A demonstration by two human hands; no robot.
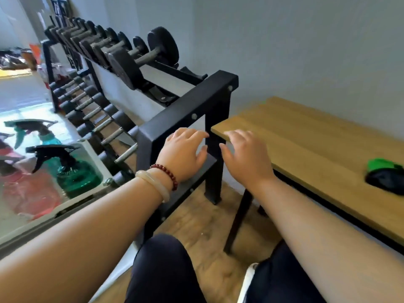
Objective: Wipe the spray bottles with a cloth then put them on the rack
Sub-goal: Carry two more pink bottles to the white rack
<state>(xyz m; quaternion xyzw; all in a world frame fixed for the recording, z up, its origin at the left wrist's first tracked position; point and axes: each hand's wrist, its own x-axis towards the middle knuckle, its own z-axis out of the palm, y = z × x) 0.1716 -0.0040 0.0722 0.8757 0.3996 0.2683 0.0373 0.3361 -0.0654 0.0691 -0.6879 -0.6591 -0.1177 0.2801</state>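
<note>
Dark-trousered knees [161,265] at the bottom edge, both bare forearms reaching forward over the brown wood-plank floor [203,226]. The left hand [183,154] has its fingers spread and loose and grasps nothing; it hangs in front of the end frame of the black metal dumbbell rack [188,110], contact unclear. The left wrist carries a red bead bracelet [166,174] and a pale smooth bangle [153,184]. The right hand [244,156] also has its fingers spread and relaxed and holds nothing; its fingertips are just beside the near corner of the light wooden table with black legs [306,145].

On the left, below the arm, is a pale plastic bin [99,159]. A green translucent spray bottle with black trigger [74,171] stands upright inside it. Behind that one is a teal spray bottle with dark trigger [32,127]. Pink-red translucent items [32,193] lie beside them, too blurred to tell what they are. Both hands are well apart from the bottles.

On the right, a crumpled green-and-black cloth [384,176] lies on the tabletop, away from both hands.

Farther back, rows of black dumbbells with grey handles [131,62] fill the rack's upper and lower tiers along the grey wall [284,51]. There is clutter on the floor at the far left, blurred.
</note>
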